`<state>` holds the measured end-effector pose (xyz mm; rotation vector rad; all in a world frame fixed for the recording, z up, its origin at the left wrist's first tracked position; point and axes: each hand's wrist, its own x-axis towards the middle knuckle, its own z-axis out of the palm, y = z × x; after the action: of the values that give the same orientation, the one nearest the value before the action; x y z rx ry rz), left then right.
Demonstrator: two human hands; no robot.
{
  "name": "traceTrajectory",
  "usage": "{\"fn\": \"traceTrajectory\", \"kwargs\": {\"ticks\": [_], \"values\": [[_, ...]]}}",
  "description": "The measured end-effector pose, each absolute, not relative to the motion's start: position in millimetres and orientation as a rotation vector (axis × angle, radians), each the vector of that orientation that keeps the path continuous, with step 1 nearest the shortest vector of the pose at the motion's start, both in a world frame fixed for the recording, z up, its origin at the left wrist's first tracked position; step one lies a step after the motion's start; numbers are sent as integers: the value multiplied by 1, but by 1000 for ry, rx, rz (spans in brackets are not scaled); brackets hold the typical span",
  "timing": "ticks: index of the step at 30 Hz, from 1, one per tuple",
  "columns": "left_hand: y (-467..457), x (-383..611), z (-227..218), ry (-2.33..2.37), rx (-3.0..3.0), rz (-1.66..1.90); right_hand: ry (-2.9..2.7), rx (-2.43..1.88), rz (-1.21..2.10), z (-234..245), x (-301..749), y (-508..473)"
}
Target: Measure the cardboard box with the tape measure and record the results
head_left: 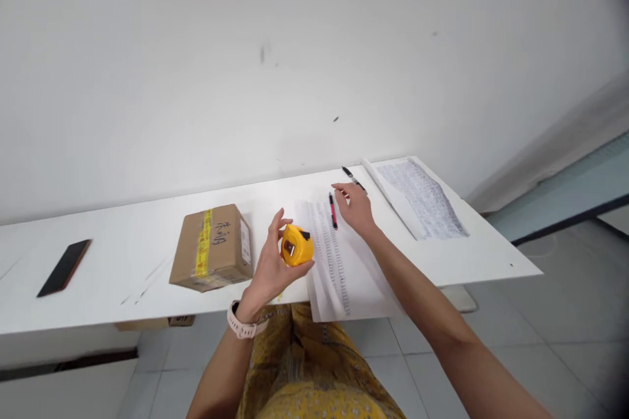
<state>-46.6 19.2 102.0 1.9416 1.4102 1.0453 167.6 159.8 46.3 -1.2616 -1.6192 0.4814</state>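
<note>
A yellow tape measure [297, 245] is gripped between the thumb and fingers of my left hand [271, 265], held up in front of the table edge. Its blade does not show. My right hand [354, 208] is over the upper part of the written sheets [361, 281], fingers partly curled and apart, with nothing seen in them. Just left of those fingers lies a red and black pen [333, 211] on the paper. A black marker-like pen [352, 178] lies beyond the right hand, partly behind it.
Left of my left hand, a taped cardboard box [216, 245] stands on the white table [132, 229]. Farther left lies a flat black object [65, 267], perhaps a phone. More densely written paper [417, 200] is at the right end. A wall [196, 78] runs behind the table.
</note>
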Motion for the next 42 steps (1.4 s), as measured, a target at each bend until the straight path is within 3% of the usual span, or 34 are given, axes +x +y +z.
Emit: {"fn": "traceTrajectory", "kwargs": {"ticks": [3, 6, 15, 22, 30, 42], "values": [[-17, -57, 110, 1378, 1943, 1068, -1833, -941, 1197, 93, 137, 108], [-51, -67, 112, 1410, 1891, 1056, -1983, -783, 1463, 122, 108, 56], [-138, -110, 101, 1313, 1423, 1148, -2120, -693, 1610, 142, 53, 22], [-181, -166, 94, 921, 1087, 1161, -1930, -827, 1314, 172, -17, 90], [-170, -167, 104, 950, 707, 1497, -1923, -1021, 1395, 136, -97, 146], [-165, -146, 105, 996, 544, 1514, -1897, -1016, 1600, 116, -91, 144]]}}
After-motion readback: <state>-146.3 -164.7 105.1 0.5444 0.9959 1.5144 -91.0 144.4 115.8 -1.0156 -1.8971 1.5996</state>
